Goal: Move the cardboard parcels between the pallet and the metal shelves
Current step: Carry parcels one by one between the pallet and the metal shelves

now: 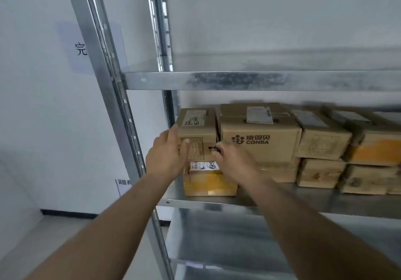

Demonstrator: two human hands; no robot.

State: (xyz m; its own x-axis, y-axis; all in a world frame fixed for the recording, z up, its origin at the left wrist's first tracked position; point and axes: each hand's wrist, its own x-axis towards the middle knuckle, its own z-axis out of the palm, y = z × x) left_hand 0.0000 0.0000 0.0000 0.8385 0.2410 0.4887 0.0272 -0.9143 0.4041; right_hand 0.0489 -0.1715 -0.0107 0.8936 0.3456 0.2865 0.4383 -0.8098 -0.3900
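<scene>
Metal shelf (pixel 260 203): left hand (pixel 167 156) and right hand (pixel 234 160) grip small parcel (pixel 196 132).

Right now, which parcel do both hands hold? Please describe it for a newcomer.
Look at the loaded middle metal shelf, at its left end. The small brown cardboard parcel sits on a yellow taped parcel, beside the CONBA printed box. Only it has black handwriting on its top label.

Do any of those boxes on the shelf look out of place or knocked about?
Nothing stands out. The parcels sit stacked two high on the metal shelf, and both hands, left and right, grip the small top-left box.
</scene>
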